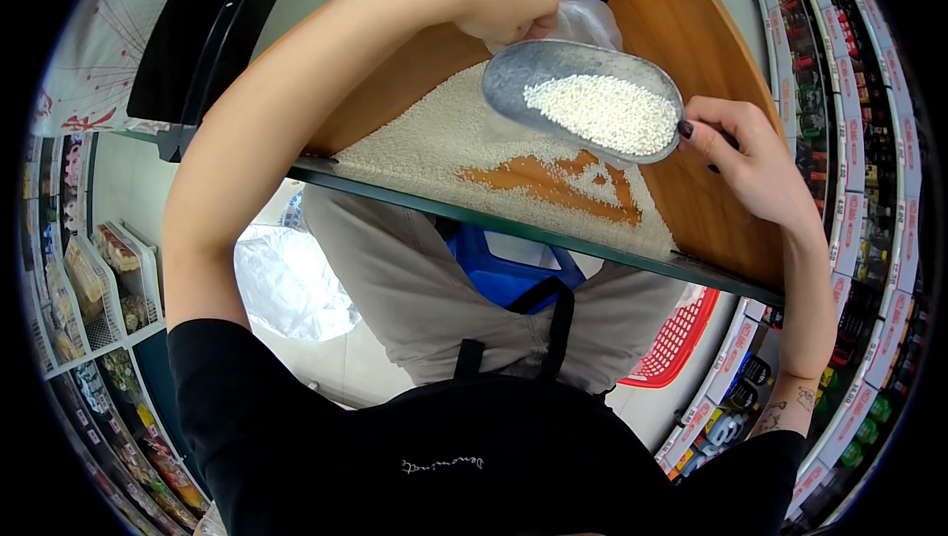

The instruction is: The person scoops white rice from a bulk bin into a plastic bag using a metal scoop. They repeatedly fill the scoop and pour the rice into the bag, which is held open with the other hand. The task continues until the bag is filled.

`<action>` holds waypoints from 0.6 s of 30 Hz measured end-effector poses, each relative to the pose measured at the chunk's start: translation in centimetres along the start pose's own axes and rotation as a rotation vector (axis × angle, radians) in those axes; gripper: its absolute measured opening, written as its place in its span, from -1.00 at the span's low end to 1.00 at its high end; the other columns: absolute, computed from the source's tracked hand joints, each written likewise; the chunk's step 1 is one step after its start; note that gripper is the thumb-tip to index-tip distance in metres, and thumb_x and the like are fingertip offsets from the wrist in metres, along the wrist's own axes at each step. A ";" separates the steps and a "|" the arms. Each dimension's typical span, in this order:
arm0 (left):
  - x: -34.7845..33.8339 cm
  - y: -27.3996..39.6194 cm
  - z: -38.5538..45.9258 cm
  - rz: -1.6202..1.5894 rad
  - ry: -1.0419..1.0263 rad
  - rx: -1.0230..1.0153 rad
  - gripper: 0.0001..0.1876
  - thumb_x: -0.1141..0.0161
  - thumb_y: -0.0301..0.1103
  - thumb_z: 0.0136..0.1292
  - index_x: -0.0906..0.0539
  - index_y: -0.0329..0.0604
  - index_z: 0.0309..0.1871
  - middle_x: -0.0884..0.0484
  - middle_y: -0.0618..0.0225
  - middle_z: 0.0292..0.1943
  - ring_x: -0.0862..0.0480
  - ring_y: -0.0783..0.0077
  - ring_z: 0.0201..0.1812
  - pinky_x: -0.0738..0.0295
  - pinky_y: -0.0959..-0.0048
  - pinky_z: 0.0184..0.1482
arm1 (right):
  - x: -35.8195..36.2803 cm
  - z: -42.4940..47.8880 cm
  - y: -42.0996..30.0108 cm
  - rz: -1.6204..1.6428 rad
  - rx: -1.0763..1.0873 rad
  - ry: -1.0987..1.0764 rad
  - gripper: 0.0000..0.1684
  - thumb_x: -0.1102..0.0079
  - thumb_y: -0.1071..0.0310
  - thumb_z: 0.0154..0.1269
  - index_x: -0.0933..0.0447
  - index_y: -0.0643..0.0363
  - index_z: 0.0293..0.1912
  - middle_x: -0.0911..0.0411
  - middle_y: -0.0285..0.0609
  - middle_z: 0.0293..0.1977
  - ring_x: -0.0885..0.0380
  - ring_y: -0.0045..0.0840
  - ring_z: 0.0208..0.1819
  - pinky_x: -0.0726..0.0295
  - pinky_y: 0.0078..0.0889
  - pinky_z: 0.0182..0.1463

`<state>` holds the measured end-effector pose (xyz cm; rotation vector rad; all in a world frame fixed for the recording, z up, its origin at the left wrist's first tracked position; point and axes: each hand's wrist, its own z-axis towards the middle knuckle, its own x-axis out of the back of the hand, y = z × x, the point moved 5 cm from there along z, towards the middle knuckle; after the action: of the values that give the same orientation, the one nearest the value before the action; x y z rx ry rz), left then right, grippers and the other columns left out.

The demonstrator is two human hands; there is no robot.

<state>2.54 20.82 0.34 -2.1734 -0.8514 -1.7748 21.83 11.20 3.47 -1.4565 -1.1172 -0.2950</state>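
Note:
My right hand (748, 158) grips the handle of a metal scoop (518, 84) at its right end. White rice grains (607, 113) are heaped in the half of the scoop nearer the handle. At the scoop's far side my left hand (511, 2) pinches a clear plastic bag (589, 21); part of the bag is hidden behind the scoop. Below both hands, loose rice (415, 128) is spread in a wooden bin (711, 84). Bare orange-brown wood (511, 180) shows through a thin patch of the rice.
A dark green edge strip (474, 214) runs along the bin's near side. Under it are a blue plastic stool (481, 269), a red basket (678, 343) and a shiny plastic bag (296, 284). Stocked shelves (852, 165) curve along the right; more goods racks (111, 299) stand at the left.

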 end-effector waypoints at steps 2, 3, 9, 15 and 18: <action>-0.3 -0.3 0.2 0.037 0.025 -0.064 -0.90 -0.24 -0.52 0.19 -0.68 -0.29 -0.24 -0.55 0.22 -0.18 -0.62 0.22 -0.11 -0.53 0.35 -0.02 | 0.5 -0.2 -0.2 -0.070 -0.010 0.043 -0.74 0.02 0.39 0.36 -0.46 0.41 -0.37 -0.47 -0.02 -0.55 -0.40 -0.33 -0.49 -0.37 -0.33 -0.32; -0.2 -0.3 0.3 0.023 0.006 -0.028 -0.91 -0.25 -0.53 0.18 -0.68 -0.30 -0.25 -0.55 0.21 -0.18 -0.62 0.22 -0.11 -0.54 0.35 -0.02 | 0.7 -0.2 -0.1 -0.105 -0.007 0.060 -0.74 0.02 0.38 0.36 -0.46 0.41 -0.37 -0.48 -0.01 -0.55 -0.42 -0.30 -0.48 -0.38 -0.32 -0.30; 0.1 -0.2 0.2 -0.018 -0.003 0.045 -0.91 -0.31 -0.56 0.11 -0.69 -0.31 -0.30 -0.57 0.22 -0.16 -0.64 0.23 -0.12 -0.57 0.37 -0.03 | 0.8 -0.3 0.1 -0.208 -0.024 0.113 -0.71 0.03 0.36 0.37 -0.48 0.42 -0.36 -0.53 0.04 -0.50 -0.50 -0.17 -0.41 -0.43 -0.23 -0.23; 0.5 0.0 -0.1 -0.043 -0.032 0.072 -0.96 -0.33 -0.56 0.08 -0.66 -0.30 -0.41 -0.58 0.23 -0.18 -0.65 0.22 -0.14 -0.58 0.37 -0.05 | 0.7 -0.4 0.3 -0.198 -0.077 0.097 -0.68 0.05 0.34 0.38 -0.50 0.42 -0.37 -0.55 0.05 -0.48 -0.53 -0.16 -0.36 -0.45 -0.23 -0.20; 0.7 0.1 0.0 -0.046 -0.065 0.084 -0.95 -0.32 -0.58 0.07 -0.65 -0.30 -0.45 -0.58 0.23 -0.18 -0.65 0.21 -0.13 -0.59 0.37 -0.05 | 0.7 -0.3 0.7 -0.226 -0.117 0.103 -0.67 0.06 0.34 0.38 -0.50 0.42 -0.37 -0.55 0.05 -0.50 -0.55 -0.17 -0.37 -0.46 -0.23 -0.20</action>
<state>2.62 20.97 1.05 -2.1853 -0.9803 -1.6661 22.81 11.39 3.65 -1.4016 -1.1977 -0.5965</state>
